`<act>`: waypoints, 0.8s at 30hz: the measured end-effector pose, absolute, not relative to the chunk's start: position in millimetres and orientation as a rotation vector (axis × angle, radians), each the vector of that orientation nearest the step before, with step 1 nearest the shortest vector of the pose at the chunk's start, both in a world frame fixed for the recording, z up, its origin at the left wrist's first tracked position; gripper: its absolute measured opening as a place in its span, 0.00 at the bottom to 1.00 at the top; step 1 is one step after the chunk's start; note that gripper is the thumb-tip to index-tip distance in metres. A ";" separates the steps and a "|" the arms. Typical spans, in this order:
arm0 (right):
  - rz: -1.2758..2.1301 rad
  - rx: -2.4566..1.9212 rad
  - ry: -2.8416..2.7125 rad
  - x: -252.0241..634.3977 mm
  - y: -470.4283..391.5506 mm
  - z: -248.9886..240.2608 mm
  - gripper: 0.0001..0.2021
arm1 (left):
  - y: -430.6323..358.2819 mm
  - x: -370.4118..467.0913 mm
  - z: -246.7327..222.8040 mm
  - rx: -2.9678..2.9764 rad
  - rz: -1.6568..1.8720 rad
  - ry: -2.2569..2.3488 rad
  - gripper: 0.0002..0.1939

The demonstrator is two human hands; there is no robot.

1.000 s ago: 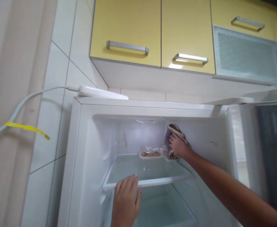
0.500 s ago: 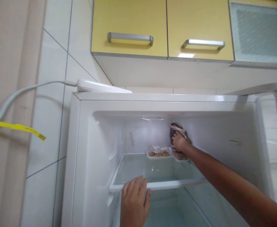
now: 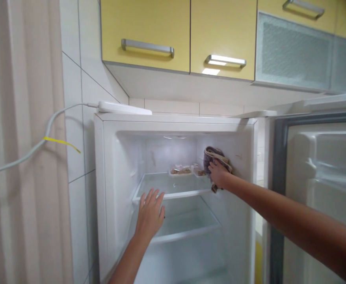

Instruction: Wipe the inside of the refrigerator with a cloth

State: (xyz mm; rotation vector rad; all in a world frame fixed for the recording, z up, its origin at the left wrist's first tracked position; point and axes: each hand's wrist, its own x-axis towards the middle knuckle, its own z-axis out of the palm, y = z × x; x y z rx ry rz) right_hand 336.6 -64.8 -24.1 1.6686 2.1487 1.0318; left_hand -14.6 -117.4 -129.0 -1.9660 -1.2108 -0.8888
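Note:
Inside the fridge (image 3: 108,205), my right hand (image 3: 218,173) presses a crumpled brown cloth (image 3: 210,154) against the right inner wall, near the top. Its fingers are closed on the cloth, and one end hangs below the hand. My left hand (image 3: 151,213) is at the front edge of the upper glass shelf (image 3: 157,183), fingers spread and holding nothing. Whether it touches the shelf edge I cannot tell. At the back of that shelf sit two food packs: a clear-wrapped tray (image 3: 180,170) and another pack (image 3: 200,172) partly behind the cloth.
The fridge door (image 3: 323,197) stands open on the right. A lower glass shelf (image 3: 185,234) lies beneath the upper one. Yellow cabinets (image 3: 146,23) hang above. A white cable (image 3: 47,132) with a yellow tag runs to a white device (image 3: 122,107) on the fridge top.
My right hand has drawn the cloth forward along the right wall, away from the back corner. My left hand's fingers have spread. The view has shifted, showing more of the open door.

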 end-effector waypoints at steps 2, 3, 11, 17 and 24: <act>1.014 1.658 2.139 336.8 -87.4 -31.7 0.19 | -121.5 -27.2 -131.0 -1.881 -0.844 -1.247 0.21; 1.005 1.657 2.131 336.8 -97.6 -36.6 0.19 | -122.9 -32.9 -131.9 -1.842 -0.819 -1.259 0.22; 1.077 1.631 2.088 345.0 -121.7 -65.5 0.22 | -121.8 -41.3 -135.3 -1.776 -0.801 -1.234 0.23; 1.032 1.571 2.109 332.7 -83.1 -55.1 0.23 | -119.8 -40.6 -137.3 -1.755 -0.803 -1.227 0.23; 1.024 1.532 2.114 322.0 -73.4 -43.3 0.19 | -121.3 -42.3 -135.9 -1.785 -0.802 -1.227 0.23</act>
